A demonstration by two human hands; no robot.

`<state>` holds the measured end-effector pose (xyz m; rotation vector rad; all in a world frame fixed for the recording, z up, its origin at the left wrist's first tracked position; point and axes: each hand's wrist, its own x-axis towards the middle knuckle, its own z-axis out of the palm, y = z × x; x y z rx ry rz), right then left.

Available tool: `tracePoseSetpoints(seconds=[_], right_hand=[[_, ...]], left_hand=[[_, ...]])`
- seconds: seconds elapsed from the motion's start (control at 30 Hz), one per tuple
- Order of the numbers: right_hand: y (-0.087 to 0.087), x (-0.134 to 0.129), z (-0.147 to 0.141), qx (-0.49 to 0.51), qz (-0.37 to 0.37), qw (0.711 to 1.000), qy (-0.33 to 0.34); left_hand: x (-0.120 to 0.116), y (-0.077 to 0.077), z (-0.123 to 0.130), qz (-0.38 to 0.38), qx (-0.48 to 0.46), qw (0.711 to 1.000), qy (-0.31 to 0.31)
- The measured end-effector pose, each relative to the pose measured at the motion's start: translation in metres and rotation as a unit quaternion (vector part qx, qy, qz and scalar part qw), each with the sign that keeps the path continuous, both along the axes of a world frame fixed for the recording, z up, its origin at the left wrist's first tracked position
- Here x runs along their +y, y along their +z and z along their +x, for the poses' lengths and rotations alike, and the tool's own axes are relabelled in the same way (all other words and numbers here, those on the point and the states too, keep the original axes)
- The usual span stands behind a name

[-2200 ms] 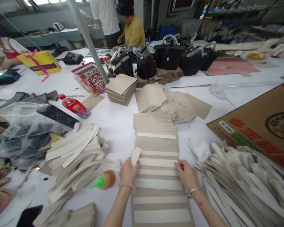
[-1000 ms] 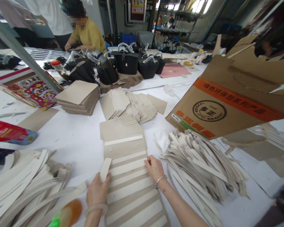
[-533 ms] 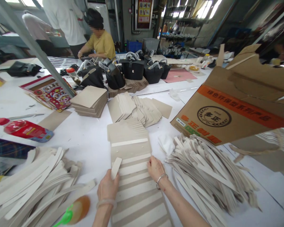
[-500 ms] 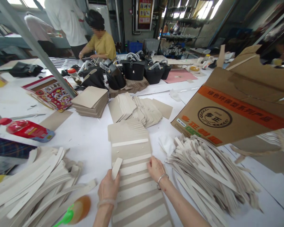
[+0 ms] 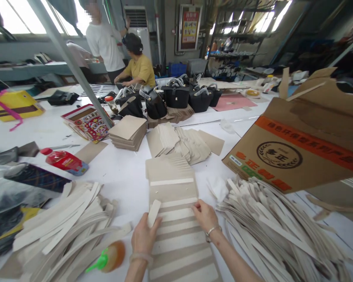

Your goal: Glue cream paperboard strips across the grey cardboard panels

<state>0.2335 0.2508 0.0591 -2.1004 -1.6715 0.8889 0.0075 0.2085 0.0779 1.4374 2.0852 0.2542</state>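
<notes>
In front of me runs a row of overlapping grey-brown cardboard panels (image 5: 172,190) with pale strips (image 5: 176,212) lying across them. My left hand (image 5: 143,237) is closed on a short pale cardboard strip (image 5: 154,213), which sticks up past the fingers at the row's left edge. At the right edge, my right hand (image 5: 206,217) has thumb and fingers pinched against the end of one of the strips laid on the panels. Left of my left wrist lies a bottle of amber liquid (image 5: 117,254) with a green nozzle.
Heaps of loose strips lie on the left (image 5: 61,223) and right (image 5: 270,219). A large carton (image 5: 247,152) stands at the right. Beyond the row are cardboard stacks (image 5: 128,133) and black bags (image 5: 176,96). A slanting metal pole (image 5: 73,70) crosses the left. Two co-workers are behind the table.
My view has swung left and up, so everything sits further right and lower. Both hands stay about where they were on the row. A co-worker in white now has one arm raised.
</notes>
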Motion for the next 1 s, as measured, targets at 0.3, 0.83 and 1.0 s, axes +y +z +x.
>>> tracePoseSetpoints(seconds=[0.3,0.83,1.0], right_hand=[[0.05,-0.006,-0.065,0.573,-0.141,0.807,-0.011],[0.043,-0.008,-0.019,0.525,-0.159,0.831,-0.093],[0.028,-0.001,0.0,0.496,-0.146,0.85,-0.104]], left_hand=[[-0.014,0.018,0.019,-0.044,-0.462,0.886,0.021],[-0.018,0.026,-0.012,-0.088,-0.448,0.89,0.014],[-0.015,0.02,-0.033,-0.114,-0.359,0.926,-0.027]])
